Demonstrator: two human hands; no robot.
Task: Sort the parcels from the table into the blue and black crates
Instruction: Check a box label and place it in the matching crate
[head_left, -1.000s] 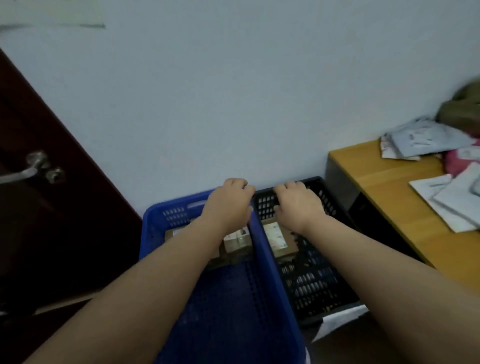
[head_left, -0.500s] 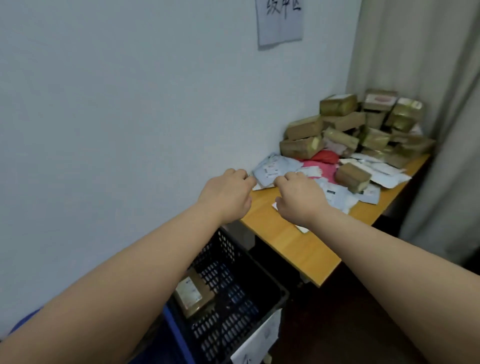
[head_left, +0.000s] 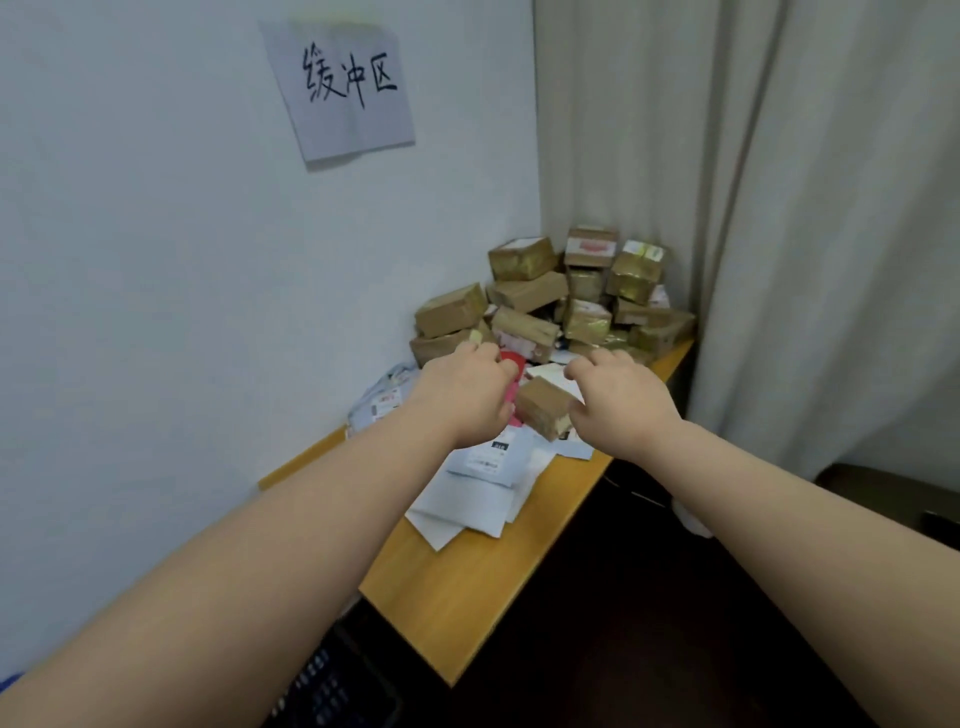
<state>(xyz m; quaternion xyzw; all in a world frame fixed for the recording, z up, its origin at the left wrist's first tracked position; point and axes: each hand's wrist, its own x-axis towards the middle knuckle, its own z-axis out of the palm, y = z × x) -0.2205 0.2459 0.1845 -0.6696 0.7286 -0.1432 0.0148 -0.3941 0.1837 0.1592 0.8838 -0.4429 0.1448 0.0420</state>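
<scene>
A small brown box (head_left: 543, 410) sits mid-frame between both hands. The left hand (head_left: 464, 399) and right hand (head_left: 618, 402) are curled, touching its sides. I cannot tell if they grip it.

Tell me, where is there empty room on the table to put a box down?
The table's near corner is bare wood, between the white mailers and the front edge. The far end by the curtain is crowded with stacked brown boxes.
</scene>
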